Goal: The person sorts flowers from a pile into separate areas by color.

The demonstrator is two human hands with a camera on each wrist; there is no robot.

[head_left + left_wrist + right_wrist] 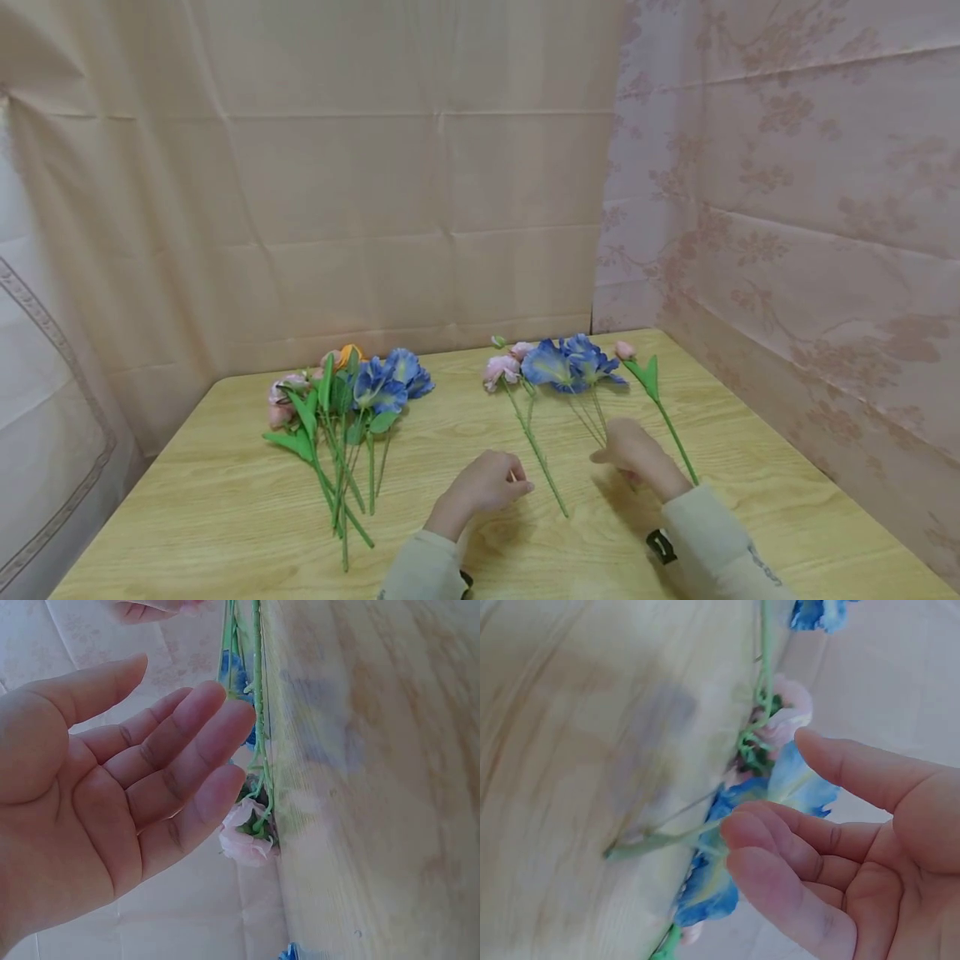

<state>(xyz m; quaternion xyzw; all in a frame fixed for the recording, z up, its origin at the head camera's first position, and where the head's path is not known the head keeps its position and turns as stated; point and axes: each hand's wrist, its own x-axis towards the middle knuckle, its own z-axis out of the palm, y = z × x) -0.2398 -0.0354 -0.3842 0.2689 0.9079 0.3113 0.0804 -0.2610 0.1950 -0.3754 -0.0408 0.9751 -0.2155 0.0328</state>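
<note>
My right hand (637, 454) hovers at the lower stems of two blue flowers (551, 368) on the right half of the table. In the right wrist view its thumb stands apart from loosely bent fingers (780, 892), with a green stem (656, 844) by the fingertips and nothing gripped. My left hand (483, 483) is held over the table, left of the long stem of a pink flower (501, 369). Its palm and relaxed fingers (199, 739) are empty in the left wrist view. A pink tulip (624, 350) with green leaves lies right of the blue flowers.
On the table's left lies a bunch of several flowers, with blue blooms (378, 387), an orange one (349, 354), pink ones (281, 414) and crossing green stems (337, 492). A beige curtain (360, 208) hangs behind the wooden table (225, 500); a patterned pink cloth (817, 250) hangs along the right.
</note>
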